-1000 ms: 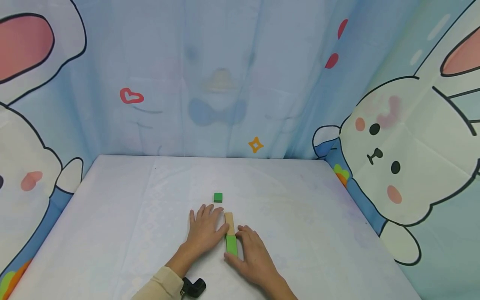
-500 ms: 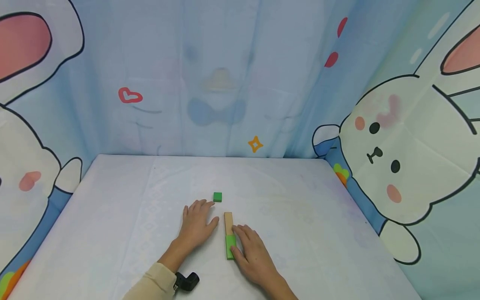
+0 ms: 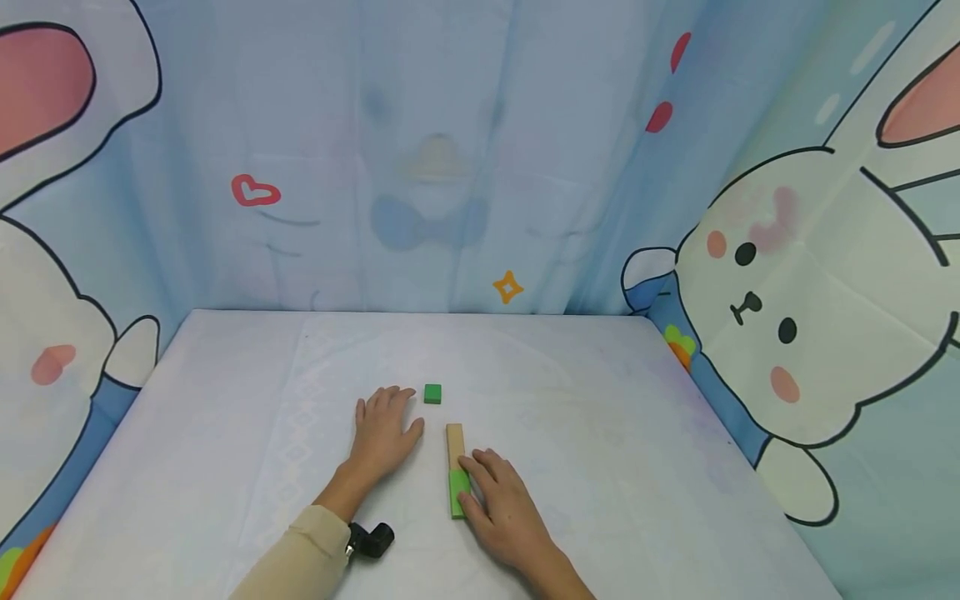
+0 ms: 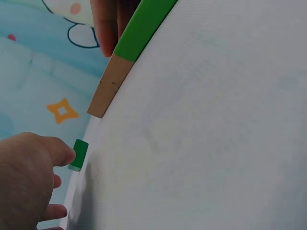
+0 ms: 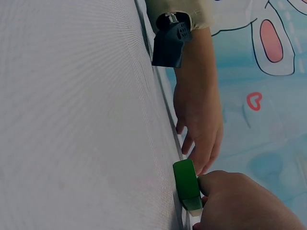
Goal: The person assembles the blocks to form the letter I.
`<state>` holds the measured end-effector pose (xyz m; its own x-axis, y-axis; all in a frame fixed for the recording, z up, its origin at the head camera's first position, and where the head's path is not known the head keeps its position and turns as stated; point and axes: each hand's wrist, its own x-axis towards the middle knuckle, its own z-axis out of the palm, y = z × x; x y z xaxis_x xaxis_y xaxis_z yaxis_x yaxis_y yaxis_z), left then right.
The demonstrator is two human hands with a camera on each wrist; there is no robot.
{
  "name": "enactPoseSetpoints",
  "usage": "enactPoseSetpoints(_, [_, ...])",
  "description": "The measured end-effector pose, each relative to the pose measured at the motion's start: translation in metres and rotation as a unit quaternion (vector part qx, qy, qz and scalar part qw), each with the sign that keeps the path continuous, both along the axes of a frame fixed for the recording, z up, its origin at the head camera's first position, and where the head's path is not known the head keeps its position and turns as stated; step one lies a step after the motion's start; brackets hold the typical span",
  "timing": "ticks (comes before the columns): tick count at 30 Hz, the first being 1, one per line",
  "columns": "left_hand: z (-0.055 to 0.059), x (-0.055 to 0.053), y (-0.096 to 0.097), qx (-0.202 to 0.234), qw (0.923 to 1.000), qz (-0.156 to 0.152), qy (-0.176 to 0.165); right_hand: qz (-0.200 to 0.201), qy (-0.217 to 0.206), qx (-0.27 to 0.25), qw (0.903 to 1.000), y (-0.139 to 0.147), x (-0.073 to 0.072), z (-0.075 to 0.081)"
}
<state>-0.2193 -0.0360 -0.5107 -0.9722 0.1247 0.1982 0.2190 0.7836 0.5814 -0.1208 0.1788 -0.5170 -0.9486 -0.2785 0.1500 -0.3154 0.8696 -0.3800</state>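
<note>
A small green cube [image 3: 432, 393] sits on the white table, just right of my left hand [image 3: 386, 435]. That hand is spread with relaxed fingers, apart from the cube and holding nothing. Nearer to me, a plain wooden block [image 3: 454, 446] and a light green block [image 3: 458, 494] lie end to end in one line. My right hand [image 3: 510, 512] rests along their right side, with its thumb and fingertips at the green block's edge. In the left wrist view the wooden block [image 4: 110, 86] meets the green block [image 4: 146, 28] squarely.
A white cloth covers the table [image 3: 637, 467]. Behind it hangs a blue curtain [image 3: 330, 125] printed with cartoon rabbits. A black camera mount [image 3: 371, 540] sits at my left wrist, below the beige sleeve [image 3: 300, 558].
My left hand has left the wooden block and moved left and away from me, to beside the green cube. The right hand has shifted slightly; the blocks stay in line.
</note>
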Motion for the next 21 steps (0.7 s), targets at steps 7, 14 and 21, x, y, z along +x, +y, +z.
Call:
enactPoseSetpoints(7, [-0.003, -0.008, 0.001, 0.001, 1.0, 0.006, 0.005, 0.003, 0.005, 0.002, 1.0, 0.001, 0.001, 0.0])
enactPoseSetpoints(14, [0.0, -0.015, 0.005, -0.001, 0.9999, 0.012, -0.001, 0.004, 0.003, 0.003, 1.0, 0.001, 0.002, 0.002])
enactPoseSetpoints(21, [0.0, -0.021, 0.007, 0.004, 0.9999, 0.01, -0.001, 0.005, 0.008, -0.004, 0.9999, 0.002, 0.002, 0.001])
